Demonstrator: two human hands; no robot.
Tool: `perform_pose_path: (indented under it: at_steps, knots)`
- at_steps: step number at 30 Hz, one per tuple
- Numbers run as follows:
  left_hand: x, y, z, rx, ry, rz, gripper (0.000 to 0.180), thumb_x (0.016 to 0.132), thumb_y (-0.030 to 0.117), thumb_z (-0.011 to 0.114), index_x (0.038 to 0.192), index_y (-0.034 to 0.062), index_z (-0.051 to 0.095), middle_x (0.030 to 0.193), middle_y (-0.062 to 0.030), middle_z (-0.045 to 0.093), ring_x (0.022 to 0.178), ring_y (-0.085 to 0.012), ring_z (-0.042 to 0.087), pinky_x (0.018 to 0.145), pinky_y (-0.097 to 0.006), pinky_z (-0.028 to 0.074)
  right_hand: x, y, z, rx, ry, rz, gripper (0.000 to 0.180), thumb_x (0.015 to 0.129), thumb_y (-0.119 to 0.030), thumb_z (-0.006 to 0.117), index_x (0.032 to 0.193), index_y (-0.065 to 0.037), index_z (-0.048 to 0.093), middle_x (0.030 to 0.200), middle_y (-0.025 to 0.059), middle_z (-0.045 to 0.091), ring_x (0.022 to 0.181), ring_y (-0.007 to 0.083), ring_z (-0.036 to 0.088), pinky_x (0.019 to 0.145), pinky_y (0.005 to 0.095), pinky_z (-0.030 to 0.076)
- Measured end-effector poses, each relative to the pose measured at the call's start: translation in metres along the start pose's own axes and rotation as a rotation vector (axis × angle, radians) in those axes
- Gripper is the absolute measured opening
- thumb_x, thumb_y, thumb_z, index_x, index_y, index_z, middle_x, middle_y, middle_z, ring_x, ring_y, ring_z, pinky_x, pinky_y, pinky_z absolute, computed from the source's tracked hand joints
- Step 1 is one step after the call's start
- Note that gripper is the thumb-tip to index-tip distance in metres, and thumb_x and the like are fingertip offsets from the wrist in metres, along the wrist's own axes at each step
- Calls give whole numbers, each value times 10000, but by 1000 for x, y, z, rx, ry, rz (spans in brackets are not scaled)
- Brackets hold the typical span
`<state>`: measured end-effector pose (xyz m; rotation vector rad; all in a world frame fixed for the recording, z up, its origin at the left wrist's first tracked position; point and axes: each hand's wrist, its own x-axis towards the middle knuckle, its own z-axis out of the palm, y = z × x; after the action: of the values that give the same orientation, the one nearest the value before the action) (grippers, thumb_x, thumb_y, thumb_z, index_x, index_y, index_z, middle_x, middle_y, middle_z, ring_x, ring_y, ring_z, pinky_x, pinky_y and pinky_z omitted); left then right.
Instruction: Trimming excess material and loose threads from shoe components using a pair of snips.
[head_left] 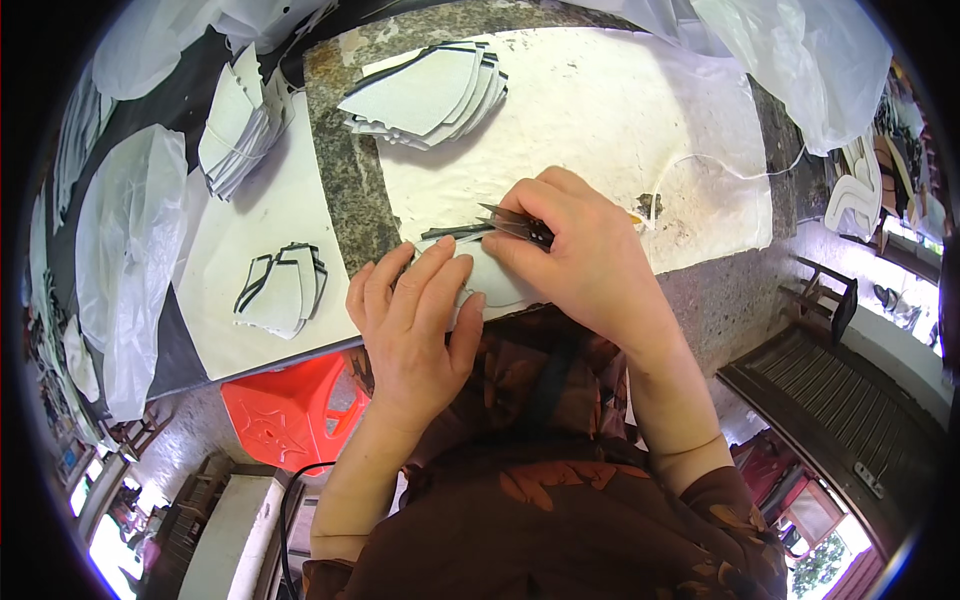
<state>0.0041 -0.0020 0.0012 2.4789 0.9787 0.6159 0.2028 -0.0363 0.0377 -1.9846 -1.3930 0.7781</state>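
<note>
My right hand point(590, 255) is closed around a small pair of dark-handled thread snips point(518, 222), their pointed blades aimed left. Under those blades lies a pale cut piece point(492, 277) with a black strip along its far edge, at the near edge of the white work sheet. My left hand point(415, 320) rests on the left part of this piece, fingers stretched out and pressing it down, thumb apart. The hands cover much of the piece. Beyond them is a fanned stack of similar pale pieces with black edging point(430, 95).
A smaller pile of black-edged pieces point(285, 290) lies at the left, with a tied bundle of pale pieces point(240, 130) behind it. Clear plastic bags point(130, 260) sit at the left and far right. White cord point(725, 165) crosses the sheet's right side. A red stool point(285, 415) stands below.
</note>
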Motion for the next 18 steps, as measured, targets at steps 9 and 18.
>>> perform_pose_path:
  at_steps: [9, 18]
  knots:
    - [2, 3, -2, 25, -37, 2, 446, 881, 184, 746, 1305, 74, 660, 1332, -90, 673, 1273, -335, 541, 1116, -463, 347, 6, -2, -1, -97, -17, 38, 204, 879, -240, 692, 893, -36, 690, 910, 144, 657, 800, 379, 671, 715, 470, 536]
    - [5, 6, -4, 31, -40, -14, 441, 894, 197, 732, 1308, 62, 658, 1319, -104, 671, 1262, -339, 542, 1116, -463, 348, 7, 1, 5, -122, -20, 42, 182, 886, -205, 633, 871, -27, 668, 857, 157, 642, 809, 389, 642, 717, 471, 503]
